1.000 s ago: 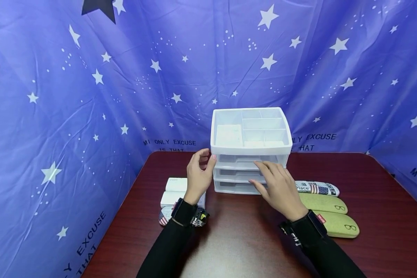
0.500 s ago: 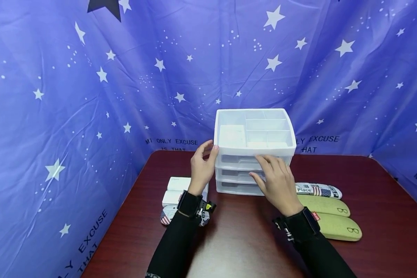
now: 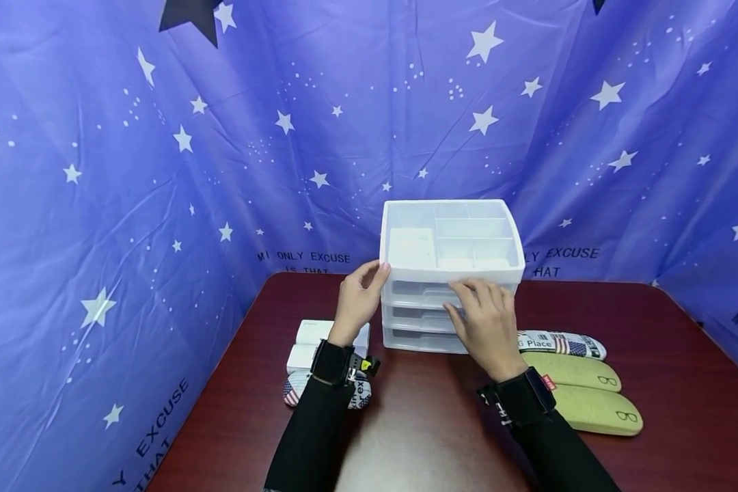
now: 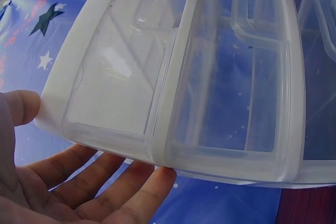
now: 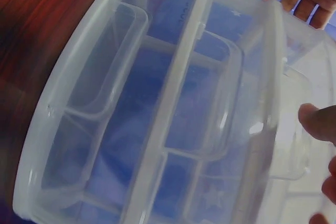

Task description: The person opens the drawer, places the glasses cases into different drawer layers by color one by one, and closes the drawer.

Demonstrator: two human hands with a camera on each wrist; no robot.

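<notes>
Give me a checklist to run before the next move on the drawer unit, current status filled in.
1. Left hand bracing drawer unit: ok, thumb at the front corner, fingers along the side.
2. Right hand at top drawer: ok.
3. Firm right-hand hold: cannot tell, contact partly hidden.
4. Top drawer, middle drawer, bottom drawer shut: ok, fronts look flush.
5. White cases apart from unit: ok.
6. Green cases clear of right wristband: cannot tell, they overlap in view.

Plastic drawer box (image 3: 445, 275) | clear, white-rimmed | three drawers (image 3: 413, 318), pushed in | upright, compartmented top | toward table's far side (image 3: 418, 424)
</notes>
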